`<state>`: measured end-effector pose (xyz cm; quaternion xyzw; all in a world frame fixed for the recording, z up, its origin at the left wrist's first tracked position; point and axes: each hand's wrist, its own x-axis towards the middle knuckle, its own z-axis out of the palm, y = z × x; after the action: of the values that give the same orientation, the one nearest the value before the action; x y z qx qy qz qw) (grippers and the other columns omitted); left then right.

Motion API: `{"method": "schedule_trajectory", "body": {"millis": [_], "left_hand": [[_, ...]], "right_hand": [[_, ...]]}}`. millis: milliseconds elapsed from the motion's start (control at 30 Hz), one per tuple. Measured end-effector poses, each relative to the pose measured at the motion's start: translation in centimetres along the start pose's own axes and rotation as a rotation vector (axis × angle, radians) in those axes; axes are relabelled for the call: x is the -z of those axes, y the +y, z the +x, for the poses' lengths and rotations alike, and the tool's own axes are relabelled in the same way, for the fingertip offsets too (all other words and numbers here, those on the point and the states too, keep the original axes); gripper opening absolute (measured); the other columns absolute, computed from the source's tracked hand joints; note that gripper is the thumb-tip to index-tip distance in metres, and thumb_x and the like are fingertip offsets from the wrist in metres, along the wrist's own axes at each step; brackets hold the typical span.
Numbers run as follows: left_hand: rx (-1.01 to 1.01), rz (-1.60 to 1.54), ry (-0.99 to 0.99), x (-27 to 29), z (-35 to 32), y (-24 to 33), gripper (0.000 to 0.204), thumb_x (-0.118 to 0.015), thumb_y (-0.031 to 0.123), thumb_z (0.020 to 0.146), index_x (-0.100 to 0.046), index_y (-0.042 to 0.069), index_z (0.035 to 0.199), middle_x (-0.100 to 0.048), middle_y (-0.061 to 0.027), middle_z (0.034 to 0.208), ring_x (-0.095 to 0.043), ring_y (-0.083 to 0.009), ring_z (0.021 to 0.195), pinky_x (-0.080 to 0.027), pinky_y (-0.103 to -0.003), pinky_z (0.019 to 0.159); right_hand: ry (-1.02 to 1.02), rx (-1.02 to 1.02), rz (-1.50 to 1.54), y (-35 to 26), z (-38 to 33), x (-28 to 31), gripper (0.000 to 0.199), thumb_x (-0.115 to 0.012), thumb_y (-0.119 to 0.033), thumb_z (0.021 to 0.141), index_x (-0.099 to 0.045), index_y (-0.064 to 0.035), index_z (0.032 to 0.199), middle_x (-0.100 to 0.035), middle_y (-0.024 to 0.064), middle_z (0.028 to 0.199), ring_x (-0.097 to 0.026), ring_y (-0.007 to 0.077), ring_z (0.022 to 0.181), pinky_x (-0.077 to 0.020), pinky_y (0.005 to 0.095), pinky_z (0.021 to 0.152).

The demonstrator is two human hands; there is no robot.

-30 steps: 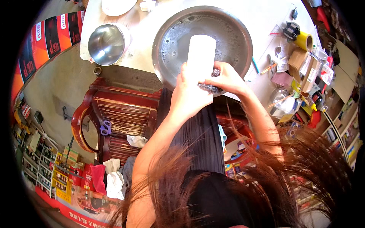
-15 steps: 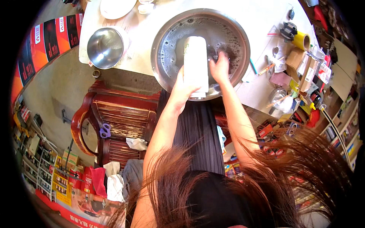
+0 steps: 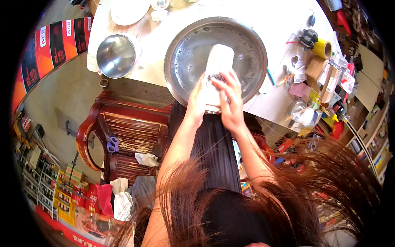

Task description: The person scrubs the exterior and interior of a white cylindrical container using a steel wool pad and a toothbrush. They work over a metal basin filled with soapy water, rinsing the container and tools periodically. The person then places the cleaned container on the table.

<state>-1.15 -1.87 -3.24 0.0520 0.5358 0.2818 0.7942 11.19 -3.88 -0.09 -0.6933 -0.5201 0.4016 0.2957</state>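
Two hands, left hand [image 3: 196, 103] and right hand [image 3: 230, 103], clasped one tall white cylindrical cup [image 3: 217, 72] (held upright) over one wide steel basin [image 3: 251, 53]; one small steel bowl [image 3: 116, 55] sat apart.

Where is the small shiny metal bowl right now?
In the head view, the small metal bowl sits on the white table, left of the big soapy basin, above the red wooden chair.

White bench [image 3: 279, 24] at top, sunlit, cluttered at right end. Red wooden chair [image 3: 123, 136] below left, on grey concrete floor [image 3: 61, 94]. Cloths [image 3: 119, 197] heaped by chair. Red-and-black banner [image 3: 49, 45] along left wall. Stocked shelves [image 3: 45, 181] lower left, more shelves [image 3: 370, 136] at right.
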Motion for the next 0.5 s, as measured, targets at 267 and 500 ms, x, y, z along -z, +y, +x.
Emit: {"method": "schedule_trajectory", "body": {"millis": [267, 500], "left_hand": [[0.208, -0.166, -0.043, 0.4, -2.1, -0.1, 0.045, -0.05, 0.03, 0.103, -0.046, 0.003, 0.139, -0.062, -0.0084, 0.125, -0.066, -0.0187, 0.109, -0.055, -0.033, 0.09], [0.193, -0.42, -0.21, 2.6, -0.2, -2.6, 0.033, -0.056, 0.031, 0.098, -0.054, 0.006, 0.12, -0.061, 0.0, 0.087, -0.056, -0.006, 0.057, -0.04, -0.021, 0.043]], "right_hand": [[0.322, -0.251, 0.282, 9.1, 5.6, -2.0, 0.026, -0.056, -0.014, 0.099, -0.067, -0.002, 0.12, -0.063, 0.0151, 0.129, -0.058, 0.0294, 0.121, -0.0426, 0.0369, 0.105], [0.331, -0.756, 0.933, 14.0, 4.9, -4.6, 0.031, -0.058, -0.004, 0.095, -0.06, 0.0021, 0.125, -0.064, 0.0138, 0.121, -0.062, 0.0247, 0.11, -0.0473, 0.038, 0.1]]}}
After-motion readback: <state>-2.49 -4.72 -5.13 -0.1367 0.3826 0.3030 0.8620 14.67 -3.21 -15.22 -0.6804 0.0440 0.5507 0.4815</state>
